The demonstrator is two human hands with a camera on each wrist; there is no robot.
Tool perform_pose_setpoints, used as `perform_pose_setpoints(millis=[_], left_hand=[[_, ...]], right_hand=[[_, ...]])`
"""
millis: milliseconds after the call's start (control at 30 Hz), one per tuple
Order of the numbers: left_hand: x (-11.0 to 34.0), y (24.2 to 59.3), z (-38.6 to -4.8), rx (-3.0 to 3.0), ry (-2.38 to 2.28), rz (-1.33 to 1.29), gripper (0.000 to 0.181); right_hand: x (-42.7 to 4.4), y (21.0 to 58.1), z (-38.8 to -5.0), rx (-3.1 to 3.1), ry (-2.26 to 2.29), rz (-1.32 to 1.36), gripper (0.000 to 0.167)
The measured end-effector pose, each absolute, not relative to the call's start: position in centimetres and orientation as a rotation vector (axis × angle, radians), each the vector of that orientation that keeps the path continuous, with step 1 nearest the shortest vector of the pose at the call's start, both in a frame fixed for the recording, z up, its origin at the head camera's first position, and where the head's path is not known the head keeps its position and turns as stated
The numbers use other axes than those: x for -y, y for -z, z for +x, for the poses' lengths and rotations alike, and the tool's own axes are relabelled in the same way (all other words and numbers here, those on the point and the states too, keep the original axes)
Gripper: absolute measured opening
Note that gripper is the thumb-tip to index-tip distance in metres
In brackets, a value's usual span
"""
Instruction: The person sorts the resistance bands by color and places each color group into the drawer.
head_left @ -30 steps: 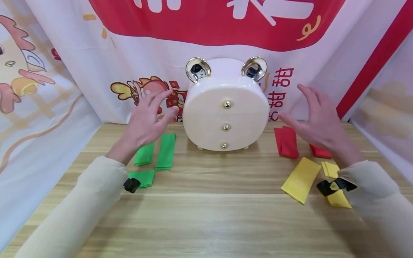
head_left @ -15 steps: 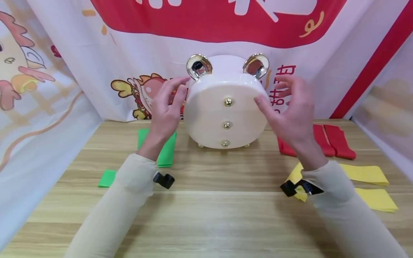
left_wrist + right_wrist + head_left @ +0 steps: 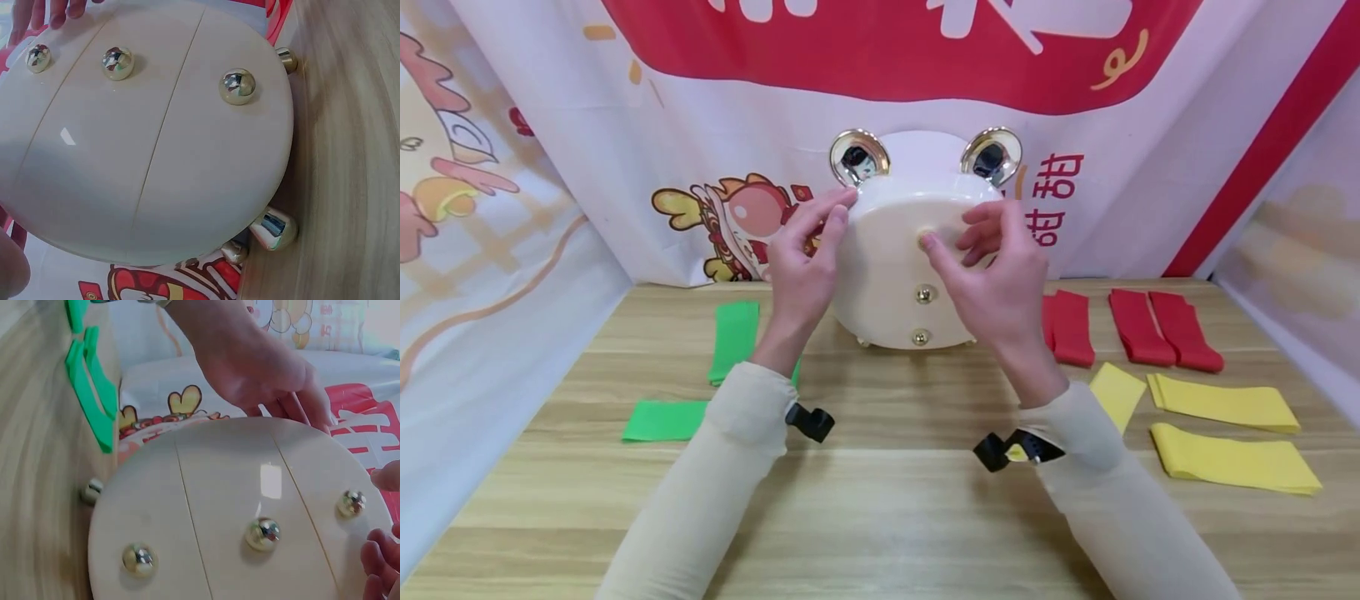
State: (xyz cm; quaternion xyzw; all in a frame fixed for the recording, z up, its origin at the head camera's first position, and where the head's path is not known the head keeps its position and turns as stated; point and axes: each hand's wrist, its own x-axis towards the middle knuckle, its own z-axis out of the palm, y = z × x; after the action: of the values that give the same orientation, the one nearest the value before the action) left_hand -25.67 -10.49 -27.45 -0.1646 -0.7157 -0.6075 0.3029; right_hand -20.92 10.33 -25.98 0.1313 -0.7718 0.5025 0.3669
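Observation:
A small white rounded cabinet with two gold round ears stands at the back of the table. Seams split its front into three drawers, each with a gold ball knob; the middle knob and bottom knob show fully. My left hand is at the cabinet's upper left side, fingers reaching behind its edge; whether they touch is hard to tell. My right hand hovers before the upper drawer, fingers loosely bent. Its thumb overlaps the top knob in the head view, but the right wrist view shows a gap.
Green folded cloth strips lie left of the cabinet, one mostly behind my left wrist. To the right are red strips and, nearer, yellow strips. A printed curtain stands close behind the cabinet.
Both hands have moved inward to the cabinet, the left to its upper left side, the right leftward in front of the top drawer. The cabinet and strips have stayed put.

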Motion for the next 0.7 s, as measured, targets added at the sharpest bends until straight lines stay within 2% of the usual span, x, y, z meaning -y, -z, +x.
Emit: perform_pose_setpoints(millis=[367, 700], left_hand=[[9.3, 28.0, -25.8, 1.91, 1.482, -0.431, 0.029], [10.0, 27.9, -25.4, 1.903, 1.477, -0.41, 0.028]], right_hand=[[-8.6, 27.5, -21.2, 2.032, -1.276, 0.299, 0.041], [-7.8, 27.9, -21.4, 1.977, -1.329, 0.3, 0.039]])
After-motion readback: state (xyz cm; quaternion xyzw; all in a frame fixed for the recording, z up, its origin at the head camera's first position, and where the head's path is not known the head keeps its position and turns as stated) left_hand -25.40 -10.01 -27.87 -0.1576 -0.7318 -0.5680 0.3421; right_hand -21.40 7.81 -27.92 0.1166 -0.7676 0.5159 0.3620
